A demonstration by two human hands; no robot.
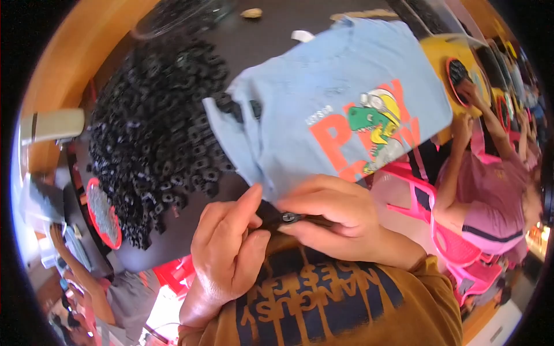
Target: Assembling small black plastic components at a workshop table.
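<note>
My right hand (337, 213) pinches a small black plastic piece (289, 217) between thumb and forefinger, just above the table's near edge. Close by on its left is my left hand (231, 239), the forefinger raised and the thumb apart from it, with nothing visible between them. A large heap of small black plastic pieces (164, 124) covers the table's left side. Beyond my hands lies a light blue T-shirt (300, 86) with a cartoon print, its lower left corner reaching toward my fingers. Some black pieces show by the shirt's left edge.
A red-rimmed round tray (104, 213) stands at the table's left edge. A clear container (173, 17) sits at the far left, and a tan object (251, 12) lies nearby. To the right, a person in a pink shirt (490, 196) works at a yellow table beside pink chairs (456, 242).
</note>
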